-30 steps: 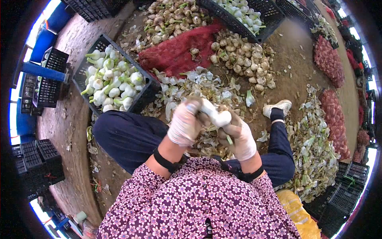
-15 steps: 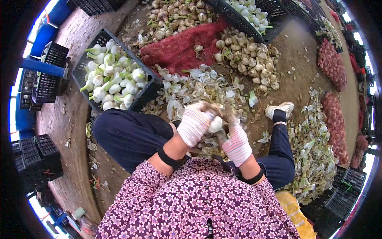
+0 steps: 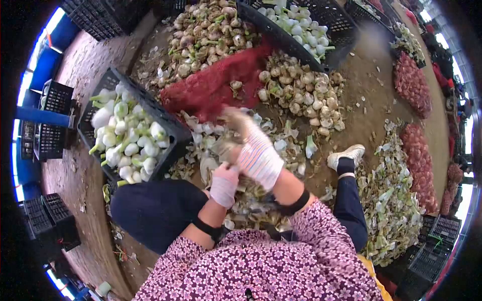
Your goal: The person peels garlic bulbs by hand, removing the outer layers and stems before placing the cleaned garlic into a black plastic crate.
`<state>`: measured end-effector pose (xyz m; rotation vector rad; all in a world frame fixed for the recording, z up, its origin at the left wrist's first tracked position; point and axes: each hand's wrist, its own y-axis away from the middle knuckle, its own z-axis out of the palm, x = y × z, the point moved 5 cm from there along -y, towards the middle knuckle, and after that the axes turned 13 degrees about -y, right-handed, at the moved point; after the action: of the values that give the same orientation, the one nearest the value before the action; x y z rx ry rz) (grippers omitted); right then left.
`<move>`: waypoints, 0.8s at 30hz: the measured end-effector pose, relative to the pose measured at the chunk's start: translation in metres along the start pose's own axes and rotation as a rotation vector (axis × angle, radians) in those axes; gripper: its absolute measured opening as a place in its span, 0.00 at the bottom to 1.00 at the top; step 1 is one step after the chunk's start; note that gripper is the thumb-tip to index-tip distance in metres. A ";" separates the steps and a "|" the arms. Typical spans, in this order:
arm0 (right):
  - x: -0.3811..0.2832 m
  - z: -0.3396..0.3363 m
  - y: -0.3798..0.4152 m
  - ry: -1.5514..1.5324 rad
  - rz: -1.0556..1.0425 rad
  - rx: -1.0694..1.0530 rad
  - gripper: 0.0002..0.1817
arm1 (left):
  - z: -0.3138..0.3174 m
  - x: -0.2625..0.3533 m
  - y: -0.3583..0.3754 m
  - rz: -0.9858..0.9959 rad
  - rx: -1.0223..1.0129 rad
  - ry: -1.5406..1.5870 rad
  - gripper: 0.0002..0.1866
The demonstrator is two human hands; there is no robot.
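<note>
gloved right hand (image 3: 253, 150) stretched over peelings (image 3: 241, 113) toward red net sack (image 3: 211, 85), finger state blurred, untellable; gloved left hand (image 3: 224, 183) curled by lap, grip hidden.

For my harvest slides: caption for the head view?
Gloved right hand reaches toward unpeeled garlic, beside a crate of peeled bulbs.

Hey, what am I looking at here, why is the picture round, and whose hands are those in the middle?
The picture comes from a wide-angle camera worn on a person's head, looking down, so the edges bend round. The person sits on a dirt floor among loose peelings. Both hands wear gloves: the right hand stretches forward, blurred, toward a red mesh sack; the left hand is closer to the body. What either holds is too blurred to tell. On the person's left sits a black crate of peeled white garlic bulbs; an unpeeled garlic pile lies ahead.
</note>
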<state>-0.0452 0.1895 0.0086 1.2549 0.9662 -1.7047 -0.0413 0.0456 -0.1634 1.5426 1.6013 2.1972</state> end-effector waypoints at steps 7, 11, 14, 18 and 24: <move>0.092 -0.210 -0.067 1.286 0.517 0.307 0.29 | 0.027 0.063 0.026 0.074 -0.047 -0.289 0.10; 0.153 -0.265 -0.093 1.409 0.640 0.143 0.21 | 0.037 0.052 0.011 0.137 -0.047 -0.405 0.11; 0.149 -0.256 -0.088 1.410 0.671 0.105 0.15 | 0.035 0.053 0.004 0.218 -0.014 -0.540 0.13; 0.107 -0.217 -0.019 1.025 0.391 0.210 0.15 | 0.041 0.058 0.010 0.202 -0.020 -0.216 0.33; 0.008 -0.109 0.084 -0.122 0.655 0.351 0.17 | 0.049 0.090 0.045 0.440 -0.315 0.101 0.44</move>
<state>0.0696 0.2537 -0.0335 1.4615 0.1376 -1.4227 -0.0307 0.1057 -0.0699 1.8388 0.9267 2.6170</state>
